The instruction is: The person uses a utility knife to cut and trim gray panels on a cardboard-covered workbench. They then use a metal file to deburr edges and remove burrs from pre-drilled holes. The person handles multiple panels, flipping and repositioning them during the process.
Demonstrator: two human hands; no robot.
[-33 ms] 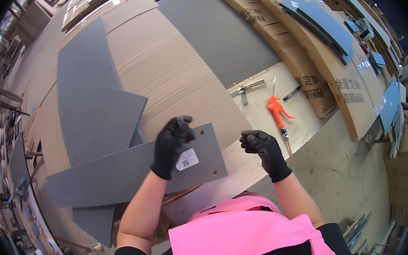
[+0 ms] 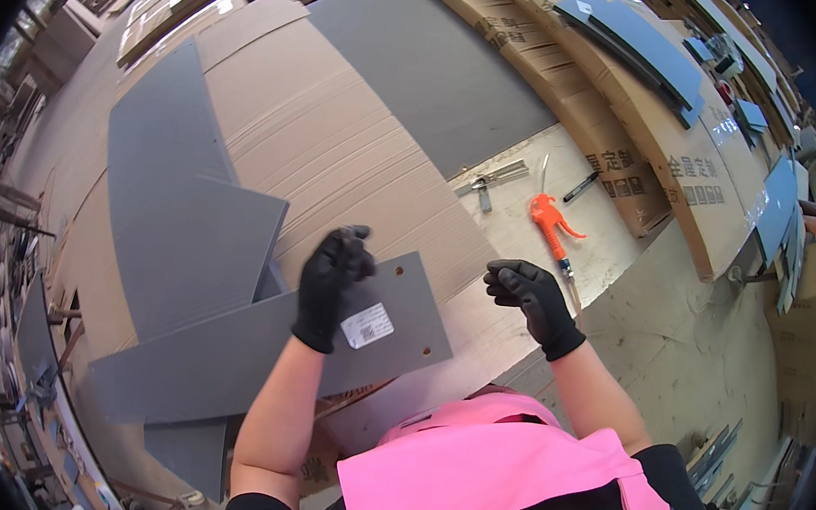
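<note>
My left hand (image 2: pixel 329 281), in a black glove, is over a long grey panel (image 2: pixel 214 364). Its fingers are curled; whatever they may hold cannot be made out. A white printed label (image 2: pixel 367 325) sits on that panel beside the hand, and two small holes show near its right end. To the right of the panel, my right hand (image 2: pixel 531 299), also gloved, is raised with thumb and fingers drawn together. Anything in its fingertips is too small to tell. Other grey panels (image 2: pixel 163 197) lie beyond the long one, partly under it.
Corrugated cardboard (image 2: pixel 342 127) covers much of the table. Farther right lie an orange air blow gun (image 2: pixel 550 226) with a hose, a black marker (image 2: pixel 581 186) and a metal tool (image 2: pixel 484 188). A dark grey board (image 2: pixel 439 67) and long cardboard boxes (image 2: pixel 637 100) fill the far side.
My left hand has shifted slightly left, uncovering more of the panel beside the label. My right hand has hardly moved, and the view has drifted a little.
</note>
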